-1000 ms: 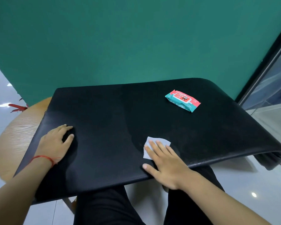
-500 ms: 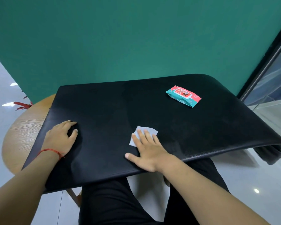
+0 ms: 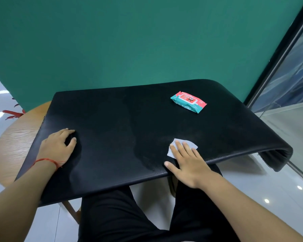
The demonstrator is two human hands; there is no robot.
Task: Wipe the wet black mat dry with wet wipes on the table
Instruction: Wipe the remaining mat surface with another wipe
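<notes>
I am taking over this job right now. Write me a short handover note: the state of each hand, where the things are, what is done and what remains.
Left hand: open, resting flat on the left part of the black mat.
Right hand: open, straight fingers pressing a white wipe onto the mat near its front edge.
Wipes pack: lying on the mat, far right, apart from both hands.
Done: one wipe is out and in use.
Left: the mat's middle looks darker, perhaps wet; wipe there and onward.
</notes>
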